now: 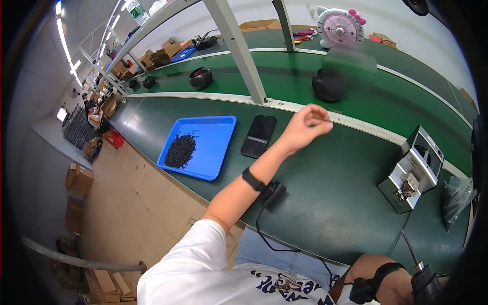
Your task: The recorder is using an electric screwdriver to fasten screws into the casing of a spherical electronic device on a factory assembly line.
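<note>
My left hand reaches over the bench beside the pale rail; its fingers are bent, a gap shows between them and the thumb, and I see nothing held. Beyond it, on the green belt, sits a dark rounded housing, partly covered by a grey see-through blur. My right hand, low at the right, is wrapped round a black electric screwdriver with its bit angled up; most of its fingers are hidden. A silver screw feeder stands above the screwdriver. Left of my left hand lies a black phone.
A blue tray holds a heap of small black screws. Near my forearm lies a black corded device. A plastic bag is at the right. More dark housings sit along the belt. A metal post rises behind the bench.
</note>
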The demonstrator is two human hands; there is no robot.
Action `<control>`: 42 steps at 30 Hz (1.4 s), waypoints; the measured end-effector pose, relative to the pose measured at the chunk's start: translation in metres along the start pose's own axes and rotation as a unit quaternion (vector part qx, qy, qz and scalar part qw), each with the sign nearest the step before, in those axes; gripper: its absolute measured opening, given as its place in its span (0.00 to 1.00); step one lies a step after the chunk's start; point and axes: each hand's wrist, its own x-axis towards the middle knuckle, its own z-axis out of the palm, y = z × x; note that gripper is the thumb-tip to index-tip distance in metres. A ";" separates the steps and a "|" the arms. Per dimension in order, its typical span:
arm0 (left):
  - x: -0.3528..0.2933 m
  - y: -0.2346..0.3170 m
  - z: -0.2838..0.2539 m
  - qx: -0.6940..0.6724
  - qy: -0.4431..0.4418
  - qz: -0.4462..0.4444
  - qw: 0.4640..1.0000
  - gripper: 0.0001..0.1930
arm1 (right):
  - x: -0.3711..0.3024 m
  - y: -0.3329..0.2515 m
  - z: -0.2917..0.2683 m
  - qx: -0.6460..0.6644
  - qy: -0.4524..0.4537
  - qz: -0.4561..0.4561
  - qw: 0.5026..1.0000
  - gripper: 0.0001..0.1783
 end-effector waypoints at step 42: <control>-0.058 -0.037 0.002 -0.119 0.012 -0.142 0.983 0.05 | -0.001 0.099 0.024 0.076 -0.001 0.118 0.990 0.14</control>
